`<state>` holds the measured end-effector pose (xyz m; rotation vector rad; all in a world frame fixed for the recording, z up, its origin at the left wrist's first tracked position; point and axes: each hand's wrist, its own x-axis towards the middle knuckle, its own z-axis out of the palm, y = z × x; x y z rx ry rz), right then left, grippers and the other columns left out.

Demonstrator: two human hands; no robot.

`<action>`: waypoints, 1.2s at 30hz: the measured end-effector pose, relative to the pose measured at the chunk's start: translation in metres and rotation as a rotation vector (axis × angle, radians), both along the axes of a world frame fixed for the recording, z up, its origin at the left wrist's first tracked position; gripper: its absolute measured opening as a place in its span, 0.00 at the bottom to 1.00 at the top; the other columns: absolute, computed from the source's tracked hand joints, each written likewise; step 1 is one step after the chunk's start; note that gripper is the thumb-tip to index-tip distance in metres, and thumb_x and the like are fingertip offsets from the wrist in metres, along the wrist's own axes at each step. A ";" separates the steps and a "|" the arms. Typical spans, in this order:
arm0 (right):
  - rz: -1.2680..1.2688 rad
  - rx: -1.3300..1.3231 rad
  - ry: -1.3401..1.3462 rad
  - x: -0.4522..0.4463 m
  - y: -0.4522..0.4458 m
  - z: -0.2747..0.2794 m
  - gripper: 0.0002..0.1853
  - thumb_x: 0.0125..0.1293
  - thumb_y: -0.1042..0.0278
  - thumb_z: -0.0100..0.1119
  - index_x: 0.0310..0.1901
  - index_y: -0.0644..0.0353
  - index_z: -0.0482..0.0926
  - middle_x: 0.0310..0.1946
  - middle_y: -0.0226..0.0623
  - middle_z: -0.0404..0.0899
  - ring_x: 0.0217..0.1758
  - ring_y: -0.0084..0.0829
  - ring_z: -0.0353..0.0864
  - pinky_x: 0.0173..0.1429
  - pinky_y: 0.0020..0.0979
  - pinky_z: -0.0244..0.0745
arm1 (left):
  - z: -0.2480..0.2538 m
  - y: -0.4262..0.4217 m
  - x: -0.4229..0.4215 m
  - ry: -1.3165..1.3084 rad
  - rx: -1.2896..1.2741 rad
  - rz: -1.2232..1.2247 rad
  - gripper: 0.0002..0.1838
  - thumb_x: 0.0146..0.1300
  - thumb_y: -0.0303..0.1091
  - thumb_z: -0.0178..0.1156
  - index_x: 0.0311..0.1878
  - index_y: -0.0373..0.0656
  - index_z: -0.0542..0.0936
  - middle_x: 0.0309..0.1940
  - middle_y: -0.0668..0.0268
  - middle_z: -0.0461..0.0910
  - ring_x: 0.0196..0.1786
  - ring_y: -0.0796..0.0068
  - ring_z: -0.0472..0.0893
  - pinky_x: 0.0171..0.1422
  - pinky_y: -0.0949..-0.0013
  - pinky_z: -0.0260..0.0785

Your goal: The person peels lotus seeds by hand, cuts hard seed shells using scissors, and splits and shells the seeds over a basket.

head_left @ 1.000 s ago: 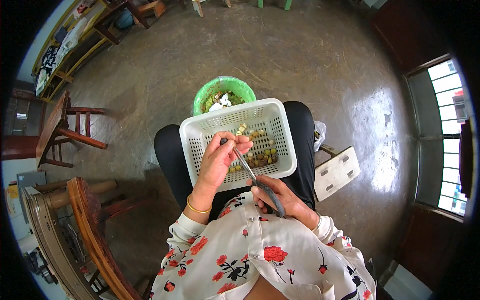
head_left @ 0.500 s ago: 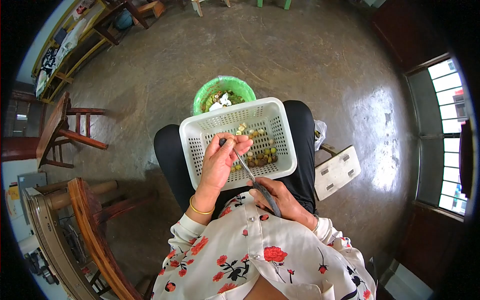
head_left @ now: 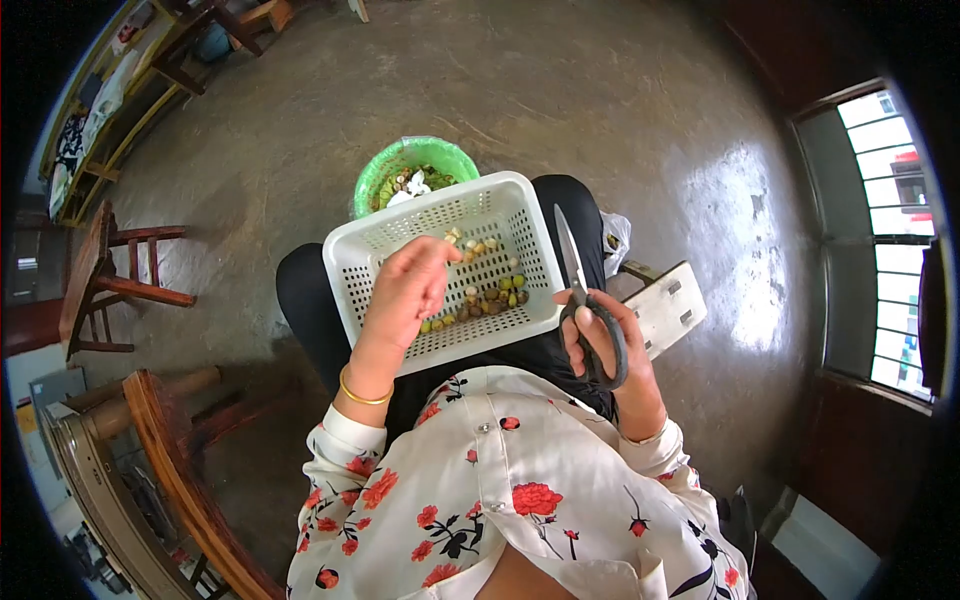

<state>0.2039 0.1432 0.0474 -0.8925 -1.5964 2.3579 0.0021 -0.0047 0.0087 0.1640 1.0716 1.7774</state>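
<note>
The scissors (head_left: pixel 576 268) have moved rightward, gripped inside the right hand (head_left: pixel 636 362); the left hand (head_left: pixel 405 290) curls above the basket (head_left: pixel 440 213), whether pinching something I cannot tell.

Two hands (head_left: pixel 408 287) (head_left: pixel 634 366), one basket (head_left: pixel 470 342), one pair of scissors (head_left: pixel 573 262).

Basket (head_left: pixel 480 342) on the lap (head_left: pixel 303 295), pieces (head_left: pixel 491 301) inside, bucket (head_left: pixel 440 156) just beyond, scissors (head_left: pixel 572 256) to its right, stool (head_left: pixel 672 308) farther right!

Inside left hand (head_left: pixel 408 290) hidden (curled inward); green bucket (head_left: pixel 372 180) partly behind basket (head_left: pixel 480 346).
</note>
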 end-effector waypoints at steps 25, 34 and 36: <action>0.133 -0.116 -0.051 0.007 -0.008 -0.019 0.17 0.66 0.60 0.56 0.48 0.65 0.74 0.19 0.26 0.70 0.17 0.15 0.67 0.21 0.19 0.61 | -0.031 0.031 0.000 0.143 -0.139 -0.324 0.06 0.66 0.34 0.54 0.39 0.43 0.72 0.32 0.67 0.79 0.17 0.93 0.58 0.20 0.86 0.49; 0.155 -0.107 -0.071 -0.004 -0.013 -0.014 0.17 0.65 0.62 0.58 0.49 0.66 0.73 0.18 0.26 0.69 0.17 0.16 0.67 0.21 0.20 0.61 | -0.018 0.020 0.005 0.190 -0.137 -0.166 0.09 0.65 0.34 0.56 0.42 0.38 0.78 0.27 0.71 0.75 0.18 0.90 0.61 0.21 0.83 0.52; 0.151 -0.070 -0.043 -0.004 -0.009 -0.014 0.17 0.66 0.63 0.57 0.49 0.67 0.72 0.18 0.26 0.69 0.17 0.16 0.67 0.21 0.20 0.61 | -0.022 0.020 0.004 0.415 -0.225 -0.145 0.10 0.66 0.36 0.55 0.40 0.39 0.78 0.24 0.73 0.72 0.19 0.90 0.60 0.22 0.83 0.52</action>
